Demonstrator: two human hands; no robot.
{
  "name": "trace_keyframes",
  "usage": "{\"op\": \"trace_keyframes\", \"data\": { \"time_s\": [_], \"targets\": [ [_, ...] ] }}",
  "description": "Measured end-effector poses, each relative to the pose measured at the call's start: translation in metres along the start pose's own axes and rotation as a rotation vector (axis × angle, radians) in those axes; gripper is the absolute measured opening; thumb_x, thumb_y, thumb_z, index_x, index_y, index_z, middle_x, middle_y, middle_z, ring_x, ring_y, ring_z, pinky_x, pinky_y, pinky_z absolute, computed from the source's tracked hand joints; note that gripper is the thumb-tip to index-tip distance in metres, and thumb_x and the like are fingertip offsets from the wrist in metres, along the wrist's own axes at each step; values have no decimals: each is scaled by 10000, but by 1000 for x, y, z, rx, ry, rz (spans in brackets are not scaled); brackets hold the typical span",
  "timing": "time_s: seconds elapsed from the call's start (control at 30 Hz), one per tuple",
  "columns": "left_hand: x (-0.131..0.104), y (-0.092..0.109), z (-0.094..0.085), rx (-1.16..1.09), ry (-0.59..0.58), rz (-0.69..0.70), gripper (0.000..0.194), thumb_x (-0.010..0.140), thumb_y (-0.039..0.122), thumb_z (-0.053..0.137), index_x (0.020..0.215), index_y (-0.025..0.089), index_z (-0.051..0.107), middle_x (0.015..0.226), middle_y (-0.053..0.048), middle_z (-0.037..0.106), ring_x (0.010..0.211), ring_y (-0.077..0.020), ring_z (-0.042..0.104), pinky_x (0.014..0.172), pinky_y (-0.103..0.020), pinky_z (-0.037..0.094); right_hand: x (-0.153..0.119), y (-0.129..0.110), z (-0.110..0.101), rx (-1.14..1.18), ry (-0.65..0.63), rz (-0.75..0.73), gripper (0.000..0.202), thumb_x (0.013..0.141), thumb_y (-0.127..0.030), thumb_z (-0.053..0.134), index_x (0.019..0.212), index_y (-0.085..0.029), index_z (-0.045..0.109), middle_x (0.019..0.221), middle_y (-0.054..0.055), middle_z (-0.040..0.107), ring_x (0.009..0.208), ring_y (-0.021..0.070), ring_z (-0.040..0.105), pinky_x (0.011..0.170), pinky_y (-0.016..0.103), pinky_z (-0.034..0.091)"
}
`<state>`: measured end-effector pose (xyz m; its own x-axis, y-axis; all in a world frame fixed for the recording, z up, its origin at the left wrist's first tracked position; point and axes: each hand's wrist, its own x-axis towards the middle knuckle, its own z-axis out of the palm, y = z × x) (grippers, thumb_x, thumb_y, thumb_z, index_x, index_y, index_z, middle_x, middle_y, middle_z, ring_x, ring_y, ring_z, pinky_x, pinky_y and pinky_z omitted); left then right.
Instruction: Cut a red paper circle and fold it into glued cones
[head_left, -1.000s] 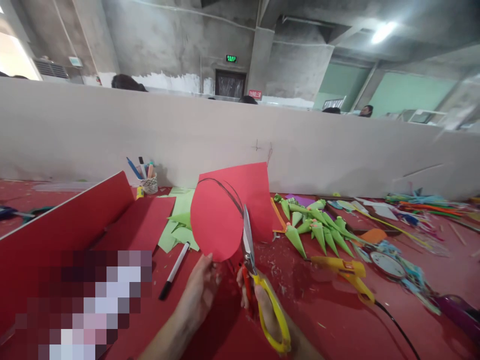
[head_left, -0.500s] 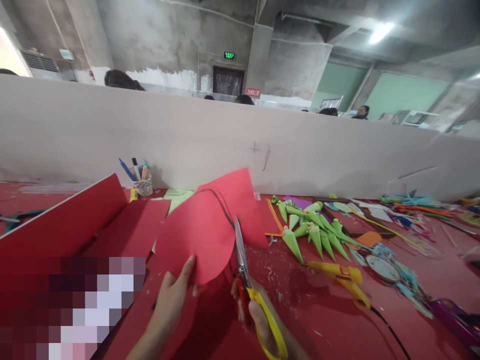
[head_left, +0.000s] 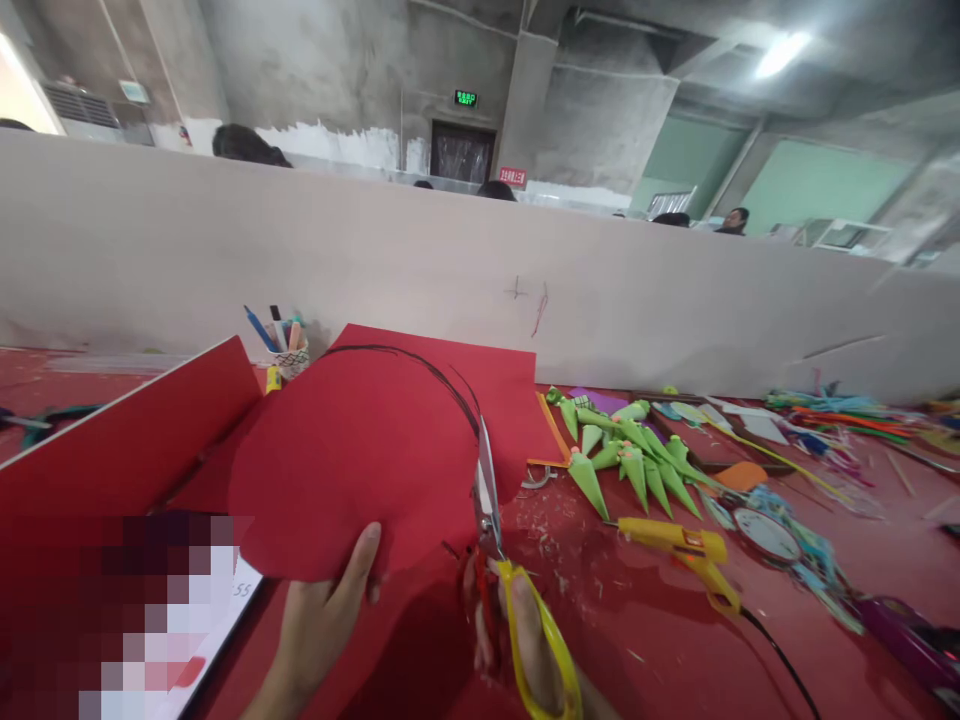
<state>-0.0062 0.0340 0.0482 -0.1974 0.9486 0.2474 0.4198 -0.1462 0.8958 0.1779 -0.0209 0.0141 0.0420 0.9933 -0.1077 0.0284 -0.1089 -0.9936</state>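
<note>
My left hand [head_left: 326,610] pinches the lower edge of a sheet of red paper [head_left: 360,450], thumb on top and fingers beneath. A dark curved line runs across the sheet, and its lower left side has a rounded cut edge. In my right hand [head_left: 517,630] is a pair of scissors [head_left: 489,500], with a yellow handle and a red one. Their blades point up and away from me at the right side of the paper, by the dark line. The lower blade is partly hidden.
Green paper cones [head_left: 634,465] lie right of the paper, near a yellow hot glue gun [head_left: 675,540] with a black cord. A pen cup [head_left: 291,355] stands by the white partition [head_left: 405,250]. Pipe cleaners [head_left: 832,410] lie far right. A red board [head_left: 150,420] leans at left; part below is pixelated.
The red paper has swung left and flattened out, showing more of its dark line. My left hand has shifted slightly left and down with it. The scissors stay at the paper's right side.
</note>
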Motion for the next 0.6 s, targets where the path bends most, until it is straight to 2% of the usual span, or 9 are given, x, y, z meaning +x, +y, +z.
{"op": "trace_keyframes", "data": {
  "time_s": [0.1, 0.17, 0.23, 0.27, 0.4, 0.5, 0.6],
  "targets": [
    [-1, -4, 5, 0, -28, -1, 441, 703, 489, 520, 366, 207, 491, 368, 6, 523, 391, -146, 526, 541, -254, 470, 2, 2, -4, 32, -41, 16, 540, 856, -588, 265, 979, -147, 549, 547, -11, 515, 467, 121, 513, 477, 266, 476],
    [-1, -3, 7, -17, -27, -39, 442, 698, 494, 521, 366, 205, 478, 371, 7, 520, 399, -150, 531, 508, -250, 464, 3, 3, -7, 44, -48, 25, 369, 881, -440, 400, 1054, -141, 531, 830, 40, 601, 680, 144, 587, 611, 309, 505],
    [-1, 0, 8, -28, -35, -71, 444, 705, 496, 512, 373, 205, 466, 373, 10, 517, 393, -147, 525, 487, -249, 455, 5, 5, -10, 52, -48, 24, 295, 867, -318, 490, 1107, -149, 510, 1067, 69, 557, 875, 176, 576, 731, 366, 493],
    [-1, 3, 8, -23, -44, -81, 443, 712, 495, 505, 380, 205, 464, 371, 13, 513, 386, -144, 519, 485, -249, 451, 6, 6, -11, 55, -45, 20, 304, 859, -286, 510, 1130, -148, 496, 1114, 76, 533, 927, 185, 559, 765, 389, 485],
    [3, 9, 5, 25, -57, -76, 453, 734, 499, 466, 387, 210, 450, 356, 15, 499, 380, -135, 507, 506, -248, 446, 10, 9, -14, 61, -25, -17, 271, 853, -352, 492, 1045, -172, 556, 1139, 47, 542, 922, 216, 569, 765, 380, 465],
    [8, 10, 1, 51, -56, -92, 458, 724, 520, 468, 386, 212, 438, 356, 10, 496, 379, -138, 507, 484, -249, 434, 11, 10, -15, 62, -13, -52, 218, 861, -384, 463, 943, -234, 598, 1101, 11, 572, 905, 202, 581, 725, 316, 469],
    [13, 11, -2, 44, -42, -114, 436, 714, 529, 477, 418, 211, 439, 363, 15, 493, 357, -136, 489, 433, -246, 405, 13, 11, -14, 59, -7, -82, 262, 872, -423, 418, 791, -288, 628, 908, -17, 647, 802, 160, 621, 580, 216, 465]
  ]
}}
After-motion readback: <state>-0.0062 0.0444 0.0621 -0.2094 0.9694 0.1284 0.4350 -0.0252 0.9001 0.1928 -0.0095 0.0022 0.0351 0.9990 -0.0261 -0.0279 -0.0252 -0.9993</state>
